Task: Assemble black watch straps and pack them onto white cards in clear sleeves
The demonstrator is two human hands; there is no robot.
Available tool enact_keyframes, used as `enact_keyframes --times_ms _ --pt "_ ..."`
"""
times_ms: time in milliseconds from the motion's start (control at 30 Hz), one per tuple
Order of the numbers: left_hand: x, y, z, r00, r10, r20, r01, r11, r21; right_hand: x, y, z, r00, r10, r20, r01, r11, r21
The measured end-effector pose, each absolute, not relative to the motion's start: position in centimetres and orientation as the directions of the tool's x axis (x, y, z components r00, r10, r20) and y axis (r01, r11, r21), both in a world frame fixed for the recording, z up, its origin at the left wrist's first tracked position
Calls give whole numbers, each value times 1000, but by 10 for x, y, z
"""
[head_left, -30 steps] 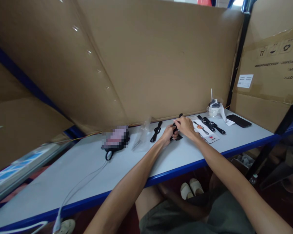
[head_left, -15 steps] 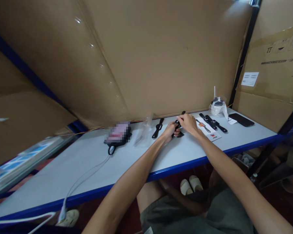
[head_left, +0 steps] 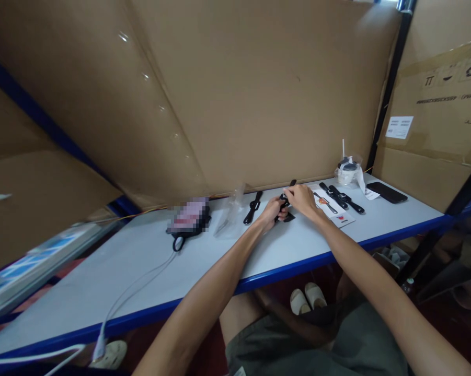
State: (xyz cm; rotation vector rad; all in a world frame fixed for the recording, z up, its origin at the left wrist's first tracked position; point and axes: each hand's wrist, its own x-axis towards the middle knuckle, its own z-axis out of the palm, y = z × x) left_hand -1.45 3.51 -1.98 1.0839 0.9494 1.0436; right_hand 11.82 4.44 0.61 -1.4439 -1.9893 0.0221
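Observation:
My left hand [head_left: 273, 210] is wrapped round a black spokeshave [head_left: 293, 183], which it holds over the table at a slant. My right hand [head_left: 302, 199] pinches at the middle of the same tool; its fingertips hide what they touch there. One handle end sticks out beyond the hands. Below the left fingers is a small dark flat piece [head_left: 289, 217]. Left of my hands, a second black spokeshave [head_left: 253, 207] lies on the table. To the right, several more black spokeshaves [head_left: 339, 197] lie side by side near a printed sheet [head_left: 345, 219] with a picture of such a tool.
A clear plastic bag [head_left: 230, 213] and a dark pouch-like device [head_left: 188, 216] with a cable stand to the left. At the back right are a bagged drink cup [head_left: 347, 171] and a black phone [head_left: 387, 192]. A cardboard wall [head_left: 259, 94] closes off the table's back.
The view has shifted very slightly. Both hands stay at the spokeshave with almost the same grip, and the things on the table have not moved.

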Motion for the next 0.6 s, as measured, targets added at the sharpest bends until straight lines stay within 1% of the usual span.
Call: enact_keyframes --times_ms 133,333,500,600 --pt "-14 34 -20 250 965 -82 -173 127 977 118 42 8 -232 851 471 804 440 -400" --pt "-14 32 -20 256 965 -62 -160 106 981 118 44 6 -157 865 477 857 360 -370" --pt "-16 34 -21 252 965 -69 -141 107 984 118 45 7 -230 867 442 830 412 -375" --pt "-17 35 -22 267 961 -68 -146 110 983 118 45 7 -188 872 451 848 376 -374"
